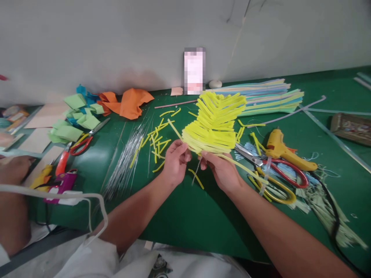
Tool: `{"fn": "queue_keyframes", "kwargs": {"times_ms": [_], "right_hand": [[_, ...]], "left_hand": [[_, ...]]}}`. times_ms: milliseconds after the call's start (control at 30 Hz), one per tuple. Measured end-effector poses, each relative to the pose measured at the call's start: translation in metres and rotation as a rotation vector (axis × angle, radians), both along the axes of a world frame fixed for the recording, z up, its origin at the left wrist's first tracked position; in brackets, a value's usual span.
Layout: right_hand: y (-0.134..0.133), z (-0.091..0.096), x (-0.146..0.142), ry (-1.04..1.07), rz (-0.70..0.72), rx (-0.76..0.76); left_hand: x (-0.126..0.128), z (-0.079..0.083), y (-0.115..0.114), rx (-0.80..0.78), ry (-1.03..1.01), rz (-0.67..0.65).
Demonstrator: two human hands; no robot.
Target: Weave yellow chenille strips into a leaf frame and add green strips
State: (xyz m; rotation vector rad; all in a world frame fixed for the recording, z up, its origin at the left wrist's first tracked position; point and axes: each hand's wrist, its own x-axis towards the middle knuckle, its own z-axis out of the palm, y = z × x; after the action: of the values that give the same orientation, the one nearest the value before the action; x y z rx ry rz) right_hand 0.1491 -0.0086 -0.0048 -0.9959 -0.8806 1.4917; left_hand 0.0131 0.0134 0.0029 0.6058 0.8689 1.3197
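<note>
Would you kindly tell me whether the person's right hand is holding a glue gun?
No, the right hand pinches the yellow fuzzy piece, while the nearby glue gun lies untouched.

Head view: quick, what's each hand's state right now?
Left hand: closed, pinching the yellow fuzzy piece at its lower left.
Right hand: closed, holding its bottom edge.

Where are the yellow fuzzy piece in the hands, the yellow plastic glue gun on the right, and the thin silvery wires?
Yellow fuzzy piece (216,128), head view: middle of its strips.
Yellow plastic glue gun (284,150), head view: its body.
Thin silvery wires (126,159), head view: middle of the bundle.
</note>
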Motion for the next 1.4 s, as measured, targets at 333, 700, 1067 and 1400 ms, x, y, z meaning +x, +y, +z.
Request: {"fn": "queue_keyframes", "kwargs": {"times_ms": [333,700,1067,1400], "right_hand": [[0.001,-0.001,-0.001,-0.012,-0.023,0.029],[0.002,-0.006,0.001,-0.042,-0.074,0.032],[0.000,-0.003,0.000,-0.084,-0.035,0.062],[0.000,-0.001,-0.001,-0.102,-0.065,0.064]], "left_hand": [[0.003,-0.004,-0.002,0.069,0.085,0.097],[0.002,-0.014,-0.003,0.233,0.206,0.105],[0.003,-0.013,-0.002,0.215,0.200,0.107],[0.007,-0.006,-0.006,0.139,0.204,0.169]]}}
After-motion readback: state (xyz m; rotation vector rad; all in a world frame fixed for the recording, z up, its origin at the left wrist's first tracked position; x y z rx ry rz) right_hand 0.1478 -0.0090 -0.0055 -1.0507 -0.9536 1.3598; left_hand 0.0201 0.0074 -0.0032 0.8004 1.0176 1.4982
